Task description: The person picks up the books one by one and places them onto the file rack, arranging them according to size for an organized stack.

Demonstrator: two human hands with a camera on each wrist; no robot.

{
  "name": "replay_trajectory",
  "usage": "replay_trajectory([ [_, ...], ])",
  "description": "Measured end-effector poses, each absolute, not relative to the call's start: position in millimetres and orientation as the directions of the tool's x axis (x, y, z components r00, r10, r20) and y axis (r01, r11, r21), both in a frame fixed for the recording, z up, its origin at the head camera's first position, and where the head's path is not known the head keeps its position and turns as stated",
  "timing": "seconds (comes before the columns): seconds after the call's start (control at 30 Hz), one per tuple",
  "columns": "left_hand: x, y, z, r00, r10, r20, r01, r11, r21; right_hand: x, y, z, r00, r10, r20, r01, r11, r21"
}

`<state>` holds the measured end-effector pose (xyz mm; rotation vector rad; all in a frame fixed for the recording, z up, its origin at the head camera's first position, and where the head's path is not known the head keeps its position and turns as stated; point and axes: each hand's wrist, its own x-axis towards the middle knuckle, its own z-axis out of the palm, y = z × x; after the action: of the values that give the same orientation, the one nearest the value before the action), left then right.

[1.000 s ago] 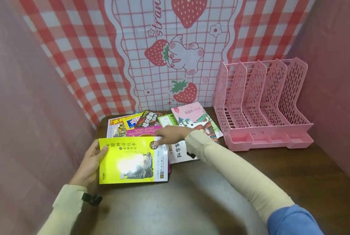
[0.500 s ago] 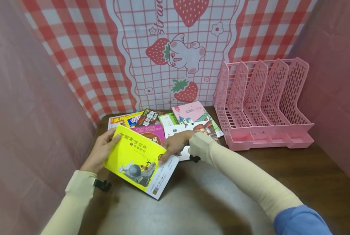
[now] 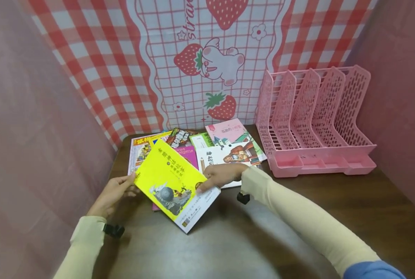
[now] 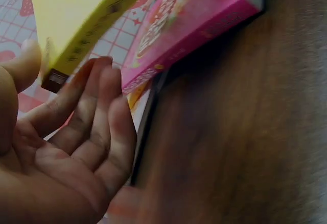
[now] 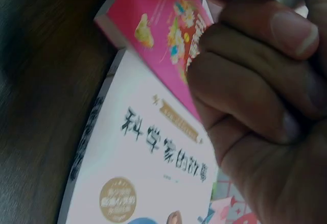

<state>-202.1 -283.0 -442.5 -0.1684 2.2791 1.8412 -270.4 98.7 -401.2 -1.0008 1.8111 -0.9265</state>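
Note:
In the head view a yellow book (image 3: 172,182) with a white band is held tilted above the table. My right hand (image 3: 222,177) pinches its right edge, thumb on the cover; in the right wrist view that hand's fingers (image 5: 250,81) are curled. My left hand (image 3: 116,192) is at the book's left corner. The left wrist view shows the thumb at that corner and the other fingers (image 4: 97,117) loosely spread below it. Under the yellow book lies a pink book (image 4: 189,25), partly covered. Beside it lies a white book (image 5: 148,147) with black lettering.
More books lie at the back, among them a pale pink one (image 3: 228,131) and a comic-like one (image 3: 139,153). A pink file rack (image 3: 322,155) with upright dividers stands at the right on the wooden table (image 3: 228,240). A checked strawberry cloth (image 3: 207,100) hangs behind.
The yellow book has turned clockwise and shifted right. My left hand first moved up with it, then slid down to its left corner, its fingers loosening. My right hand has moved right.

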Motion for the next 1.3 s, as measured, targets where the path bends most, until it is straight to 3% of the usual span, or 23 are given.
replay_trajectory([
  [0.13, -202, -280, -448, -0.969, 0.088, -0.229, -0.213, 0.164, 0.963, -271, 110, -405, -0.428, -0.868, -0.252, -0.300, 0.399, -0.867],
  [0.33, -208, -273, -449, -0.952, 0.125, -0.278, -0.245, 0.232, 0.941, -266, 122, -405, -0.587, -0.790, -0.177, -0.339, 0.439, -0.832],
  [0.67, -221, -234, -447, -0.948, 0.185, -0.258, -0.202, 0.277, 0.939, -259, 144, -410, -0.738, -0.674, 0.024, -0.345, 0.346, -0.873],
  [0.87, -230, -207, -449, -0.958, 0.205, -0.201, -0.138, 0.283, 0.949, -251, 157, -411, -0.808, -0.585, 0.069, -0.331, 0.354, -0.875],
  [1.3, -239, -166, -453, -0.956, 0.251, -0.153, -0.076, 0.290, 0.954, -244, 196, -420, -0.889, -0.411, 0.204, -0.393, 0.452, -0.801],
])
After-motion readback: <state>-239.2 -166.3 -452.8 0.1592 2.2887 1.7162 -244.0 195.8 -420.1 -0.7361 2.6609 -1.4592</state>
